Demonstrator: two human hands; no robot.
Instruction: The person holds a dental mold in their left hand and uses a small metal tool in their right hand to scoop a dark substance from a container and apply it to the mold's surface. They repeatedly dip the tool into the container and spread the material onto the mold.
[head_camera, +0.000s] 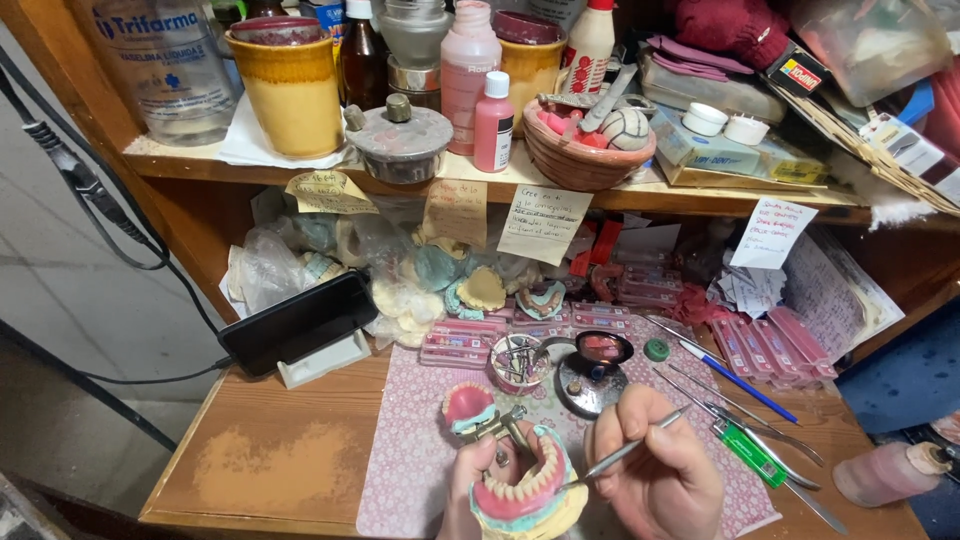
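Note:
My left hand (468, 495) holds a denture model (528, 490) with white teeth, pink gum wax and a cream plaster base, mounted on a small metal articulator (497, 425). The articulator's other half carries a pink and teal cast (467, 408). My right hand (655, 470) grips a thin metal carving tool (625, 450) like a pen; its tip touches the right side of the teeth row.
On the patterned mat (410, 440) lie a small cup of burs (517, 362), a round metal dish with pink wax (600, 352), several metal instruments, a blue pen (735, 380) and a green lighter (752, 455). A black phone (298, 322) leans on a white stand. Pink tooth boxes, plaster casts and paper notes crowd the back.

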